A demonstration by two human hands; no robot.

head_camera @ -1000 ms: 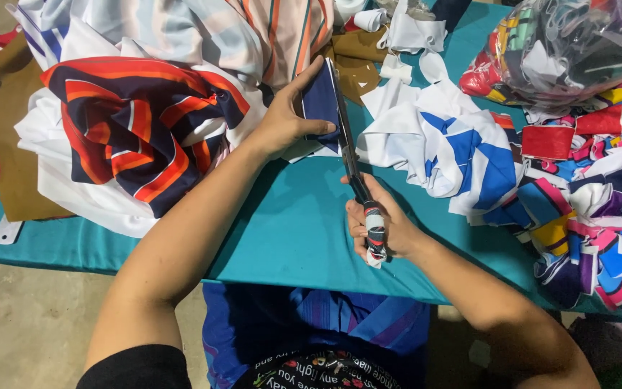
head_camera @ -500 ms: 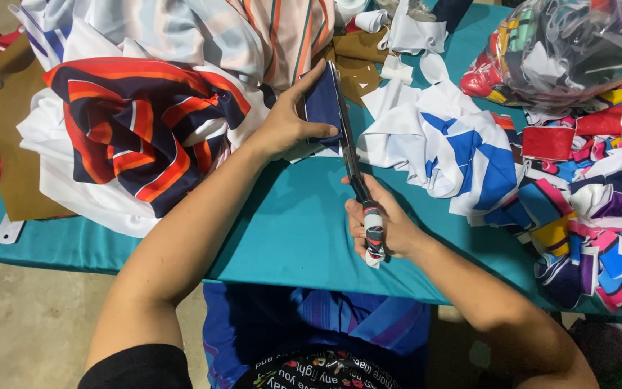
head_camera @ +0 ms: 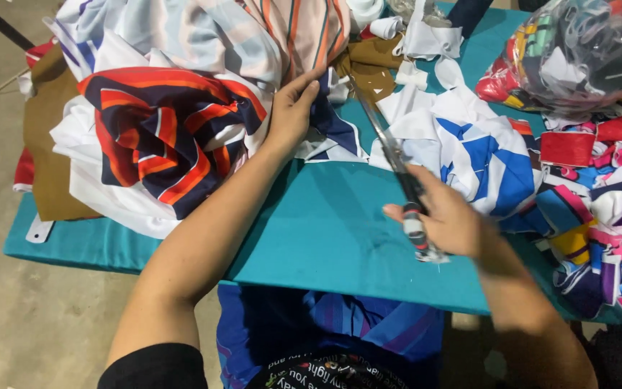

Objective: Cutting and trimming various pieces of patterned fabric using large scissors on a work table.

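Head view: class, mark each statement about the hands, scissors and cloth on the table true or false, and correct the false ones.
1. The right hand holds the scissors. True.
2. The left hand rests on a navy cloth piece. True.
3. The table has a red cover. False: the cover is teal.
4. The clear bag of scraps lies at the table's near left corner. False: it lies at the far right.
5. The left hand holds a second pair of scissors. False: it holds no tool, only presses on cloth.
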